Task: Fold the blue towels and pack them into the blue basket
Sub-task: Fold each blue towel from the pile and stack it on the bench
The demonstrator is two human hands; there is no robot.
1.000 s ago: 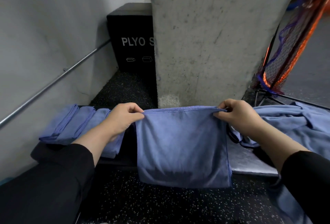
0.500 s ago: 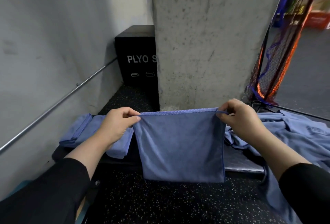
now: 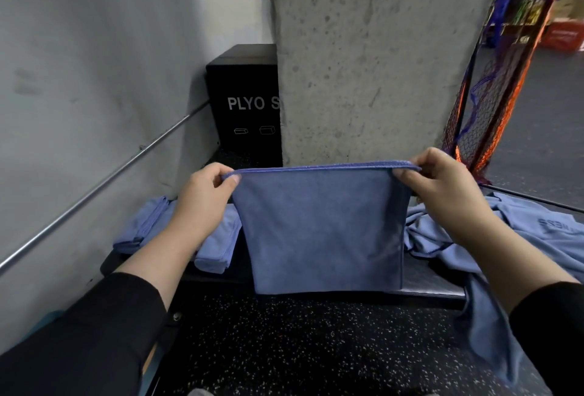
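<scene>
1. Nearest the camera, speckled floor (image 3: 300, 348) w/ both black sleeves coming in from the bottom corners.
2. Mid-air above it: blue towel (image 3: 322, 231) hangs doubled, top edge stretched taut btwn the hands.
3. Left hand (image 3: 205, 203) – fingers pinch the top-left corner; right hand (image 3: 442, 190) – fingers pinch the top-right corner.
4. Behind, on the low table (image 3: 433, 282): folded towels (image 3: 218, 244) to the left, unfolded heap (image 3: 521, 237) to the right.
5. Farther back: concrete pillar (image 3: 379, 64), black box (image 3: 246, 95). Blue basket not in view.
6. Step, prob.: mid-fold on one towel. Next needs another halving, corners kept matched, then laying it w/ the folded ones.
</scene>
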